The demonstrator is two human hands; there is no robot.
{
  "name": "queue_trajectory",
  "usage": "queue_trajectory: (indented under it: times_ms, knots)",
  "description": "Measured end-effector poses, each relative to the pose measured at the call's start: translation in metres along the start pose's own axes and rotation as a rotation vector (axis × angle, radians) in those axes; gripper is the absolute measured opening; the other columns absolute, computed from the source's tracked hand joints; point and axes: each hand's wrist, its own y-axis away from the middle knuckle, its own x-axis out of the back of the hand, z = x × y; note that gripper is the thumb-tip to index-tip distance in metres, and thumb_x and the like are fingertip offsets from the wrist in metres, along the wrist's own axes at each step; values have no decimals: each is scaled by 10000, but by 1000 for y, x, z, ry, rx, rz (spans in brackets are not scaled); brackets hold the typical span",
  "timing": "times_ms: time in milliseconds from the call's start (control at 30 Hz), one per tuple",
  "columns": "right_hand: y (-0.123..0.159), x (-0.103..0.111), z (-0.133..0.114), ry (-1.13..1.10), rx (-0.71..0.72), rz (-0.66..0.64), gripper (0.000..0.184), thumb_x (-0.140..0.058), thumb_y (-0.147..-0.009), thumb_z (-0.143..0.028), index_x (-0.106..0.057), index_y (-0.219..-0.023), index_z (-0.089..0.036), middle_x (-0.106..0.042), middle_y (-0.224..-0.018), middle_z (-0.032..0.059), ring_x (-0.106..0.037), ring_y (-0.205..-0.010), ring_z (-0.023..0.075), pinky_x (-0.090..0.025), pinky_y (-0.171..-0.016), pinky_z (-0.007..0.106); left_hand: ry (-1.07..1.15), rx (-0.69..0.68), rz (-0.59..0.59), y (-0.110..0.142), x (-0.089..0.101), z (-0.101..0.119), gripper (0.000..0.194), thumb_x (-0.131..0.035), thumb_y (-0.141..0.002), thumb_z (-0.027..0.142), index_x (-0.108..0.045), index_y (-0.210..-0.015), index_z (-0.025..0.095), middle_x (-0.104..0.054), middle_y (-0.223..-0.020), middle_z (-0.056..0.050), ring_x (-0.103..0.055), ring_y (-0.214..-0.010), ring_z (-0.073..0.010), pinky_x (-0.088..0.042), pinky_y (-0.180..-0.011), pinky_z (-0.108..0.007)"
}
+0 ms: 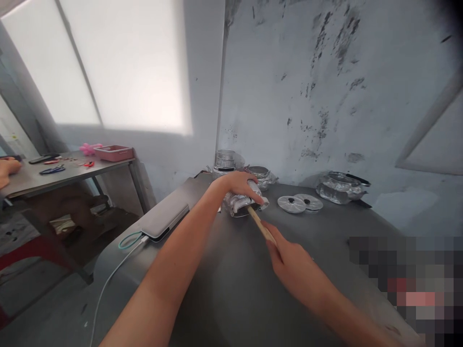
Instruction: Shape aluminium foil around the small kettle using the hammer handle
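Note:
My left hand (243, 184) is closed over the top of a silvery pot (237, 205) wrapped in clear plastic. The pot lies tipped on its side, its dark mouth turned towards me. My right hand (289, 253) is wrapped round a light wooden stick (256, 219). The stick's far end goes into the pot's mouth, so its tip is hidden. Just right of the pot, two round lids (290, 204) with black knobs lie flat, partly overlapping.
Behind my left hand stand a perforated steamer pot (226, 159) and another plastic-wrapped pot (259, 172). A wrapped pan (342, 185) sits at the right by the wall. A grey power bank (164, 219) with a white cable (115, 272) lies left. Another person's hand (7, 168) rests at the side table (72, 176).

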Motion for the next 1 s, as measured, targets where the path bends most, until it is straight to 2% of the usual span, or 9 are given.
queue_trajectory:
  times_ms: [100, 300, 567, 767, 1000]
  knots:
    - [0, 2, -2, 23, -9, 19, 474, -251, -963, -331, -269, -1435, -302, -574, -592, -7, -564, -496, 168, -291, -511, 241, 7, 4, 2, -1, -1, 0, 856, -607, -575, 794, -463, -1303, 369, -434, -1400, 1, -468, -1182, -330, -450, -872, -370]
    - [0, -4, 2, 45, -9, -50, 446, -281, -951, -291, -322, -1395, -284, -635, -684, 23, -615, -588, 191, -315, -551, 249, 8, 7, 11, -2, -2, 1, 868, -602, -571, 799, -464, -1305, 358, -457, -1381, -7, -485, -1168, -325, -447, -882, -371]
    - [-2, -2, 0, 91, 2, 55, 465, -258, -963, -320, -274, -1428, -315, -612, -615, 0, -593, -538, 183, -293, -522, 239, -3, 7, 12, 0, -2, 6, 917, -595, -546, 824, -457, -1313, 339, -466, -1369, -20, -494, -1155, -323, -461, -862, -363]
    - [-3, -5, 4, 165, 18, -19, 453, -291, -950, -281, -330, -1400, -325, -645, -676, 22, -619, -576, 192, -297, -535, 241, -11, 32, -12, 2, -1, 11, 949, -586, -532, 838, -435, -1331, 350, -454, -1379, -29, -490, -1157, -338, -465, -850, -376]
    - [-1, 0, -2, 133, 42, 59, 476, -264, -964, -317, -253, -1439, -345, -624, -630, 0, -609, -555, 190, -291, -523, 238, -16, 18, 12, 0, -2, 10, 924, -601, -538, 818, -450, -1315, 342, -472, -1367, -19, -494, -1154, -339, -467, -845, -368]
